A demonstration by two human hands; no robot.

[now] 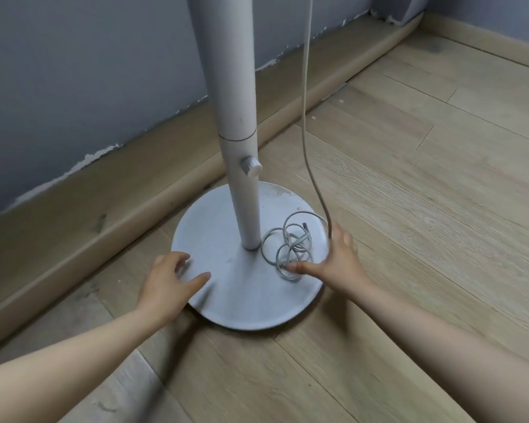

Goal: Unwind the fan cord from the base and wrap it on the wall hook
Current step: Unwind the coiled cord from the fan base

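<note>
A: Cord?
B: Cord [290, 245] in loose loops on the round base [248, 300], just right of the pole [242, 178]; one strand rises up out of view.
A: Hands?
B: Right hand [333, 264] spread wide, thumb touching the coil's near loop, nothing gripped. Left hand [168, 282] loosely open, empty, at the base's left edge, well apart from the coil.

Grey wall [89, 71], wood floor [425, 209]

The white fan cord [290, 242] lies in loose, tangled loops on the round white base [226, 288], just right of the upright pole [239, 148]. One strand rises from the base's right edge, out of view overhead.
</note>
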